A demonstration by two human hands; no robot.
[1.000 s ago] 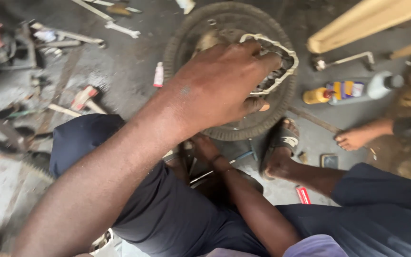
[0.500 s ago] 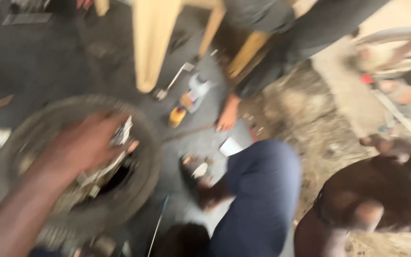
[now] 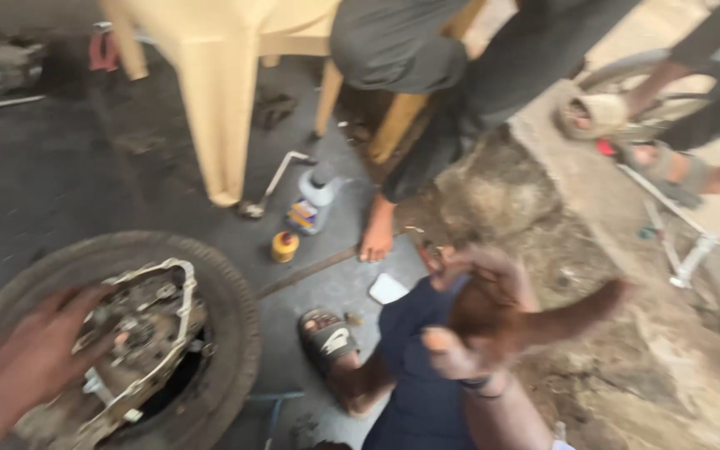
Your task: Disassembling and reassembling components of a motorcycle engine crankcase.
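Observation:
A small black tyre [image 3: 239,333] lies flat on the dark floor at the lower left, with a grimy metal hub [image 3: 156,321] inside it. My left hand [image 3: 35,358] rests on the hub with its fingers spread, holding nothing. My right hand [image 3: 452,346], with a dark band at the wrist, is raised above my blue-trousered knee. It meets another person's hand [image 3: 493,287], whose arm reaches in from the right. The two hands are blurred, so whether they hold anything between them is hidden.
A beige plastic chair [image 3: 210,100] stands behind the tyre, with a seated person's bare foot [image 3: 377,237] beside it. An L-shaped wrench [image 3: 277,183], a white bottle [image 3: 314,200] and a small yellow can [image 3: 284,247] lie on the floor. My sandalled foot [image 3: 331,342] is near the tyre. A rough concrete ledge [image 3: 627,250] rises on the right.
The view has swung to the right, so the tyre now sits at the lower left. My left hand stays on the hub. My right hand has come up to another person's hand.

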